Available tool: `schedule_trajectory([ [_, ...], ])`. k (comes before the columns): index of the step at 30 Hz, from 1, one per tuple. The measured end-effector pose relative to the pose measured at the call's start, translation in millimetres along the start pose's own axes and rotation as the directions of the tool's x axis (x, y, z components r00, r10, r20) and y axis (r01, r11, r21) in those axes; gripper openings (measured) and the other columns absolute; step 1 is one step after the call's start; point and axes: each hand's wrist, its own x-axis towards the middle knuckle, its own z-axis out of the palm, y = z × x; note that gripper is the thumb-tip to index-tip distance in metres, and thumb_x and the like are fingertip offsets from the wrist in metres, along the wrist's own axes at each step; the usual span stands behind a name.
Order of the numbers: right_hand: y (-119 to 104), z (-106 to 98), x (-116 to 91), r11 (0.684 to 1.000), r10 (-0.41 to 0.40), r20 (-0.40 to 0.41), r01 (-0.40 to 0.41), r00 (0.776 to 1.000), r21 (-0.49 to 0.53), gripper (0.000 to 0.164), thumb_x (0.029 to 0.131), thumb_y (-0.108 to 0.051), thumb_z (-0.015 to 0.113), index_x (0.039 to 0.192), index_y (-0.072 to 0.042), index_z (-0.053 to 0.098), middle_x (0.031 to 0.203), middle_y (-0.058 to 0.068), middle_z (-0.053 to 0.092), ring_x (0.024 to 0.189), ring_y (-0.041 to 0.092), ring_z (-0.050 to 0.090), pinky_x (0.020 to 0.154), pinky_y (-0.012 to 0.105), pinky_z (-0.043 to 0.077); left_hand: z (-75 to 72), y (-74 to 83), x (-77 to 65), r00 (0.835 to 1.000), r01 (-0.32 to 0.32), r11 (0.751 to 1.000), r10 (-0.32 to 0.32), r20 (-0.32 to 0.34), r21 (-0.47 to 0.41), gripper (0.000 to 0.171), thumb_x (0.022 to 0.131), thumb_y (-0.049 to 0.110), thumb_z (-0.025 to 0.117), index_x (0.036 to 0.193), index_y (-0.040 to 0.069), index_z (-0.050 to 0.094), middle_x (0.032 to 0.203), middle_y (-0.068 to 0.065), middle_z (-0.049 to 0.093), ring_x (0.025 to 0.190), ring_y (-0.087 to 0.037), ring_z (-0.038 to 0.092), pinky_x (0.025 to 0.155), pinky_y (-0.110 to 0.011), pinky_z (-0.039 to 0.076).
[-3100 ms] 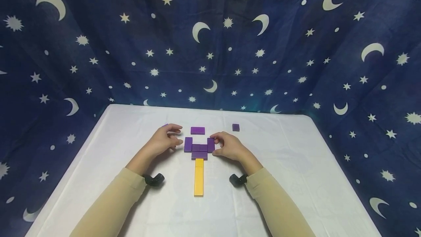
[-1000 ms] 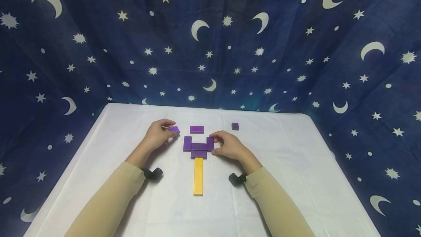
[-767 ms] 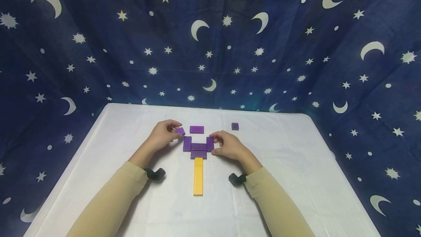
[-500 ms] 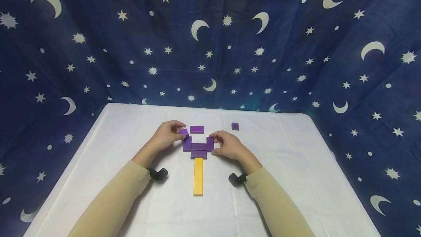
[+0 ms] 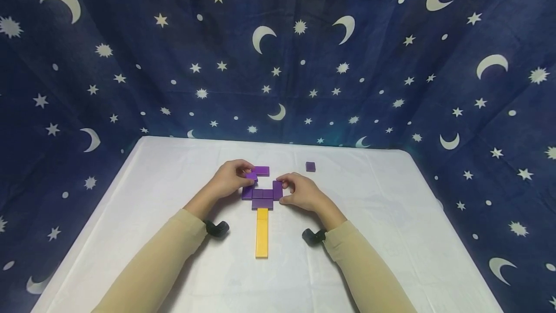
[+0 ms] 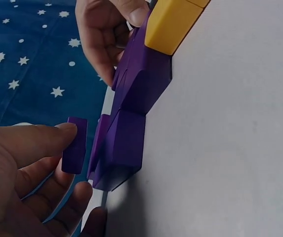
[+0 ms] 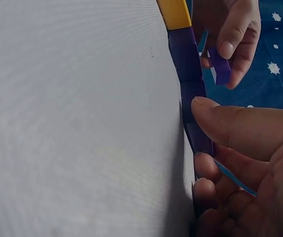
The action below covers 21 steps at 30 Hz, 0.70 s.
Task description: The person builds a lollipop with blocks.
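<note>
Head view shows my left hand (image 5: 228, 181) has carried its pinched small purple block (image 5: 251, 176) rightward to mid-frame, above the purple cluster (image 5: 262, 196). My right hand (image 5: 299, 192) still pinches the cluster's right block (image 5: 278, 190), so the build grows.

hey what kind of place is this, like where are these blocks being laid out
Most likely a makeshift recording booth rather than a lived-in room: a white-covered table is closed in on three sides by a dark blue moon-and-star cloth, and only flat purple blocks and a yellow block lie on it.

A small purple block (image 5: 251, 176) is being held above the table, just over the left upright of the flat purple block cluster (image 5: 262, 197). This cluster is lying at the table centre, and a long yellow block (image 5: 262, 233) is touching it at 6 o'clock.
</note>
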Motion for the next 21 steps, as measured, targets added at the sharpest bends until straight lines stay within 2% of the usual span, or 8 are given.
schedule_trajectory([
  [10, 0, -1, -1, 1.0, 0.018, 0.008, -0.018, 1.0, 0.003, 0.061, 0.082, -0.021, 0.092, 0.139, -0.023, 0.07, 0.108, -0.003, 0.065, 0.1, 0.019, 0.056, 0.092, 0.038, 0.05, 8.2, 8.0, 4.1, 1.0, 0.005, 1.0, -0.005, 0.025, 0.021, 0.04, 0.089, 0.015, 0.086, 0.128, 0.011, 0.075, 0.113, -0.006, 0.076, 0.109, -0.026, 0.07, 0.105, -0.05, 0.055],
  [21, 1, 0, -1, 1.0, 0.005, -0.003, -0.005, 1.0, 0.009, 0.06, 0.082, -0.021, 0.092, 0.138, -0.024, 0.07, 0.107, -0.004, 0.064, 0.098, 0.018, 0.055, 0.088, 0.036, 0.048, 15.4, 11.1, 5.9, 0.999, 0.014, 0.998, -0.017, 0.049, 0.063, 0.038, 0.091, 0.014, 0.084, 0.128, 0.015, 0.075, 0.112, -0.003, 0.074, 0.108, -0.024, 0.066, 0.103, -0.047, 0.054],
])
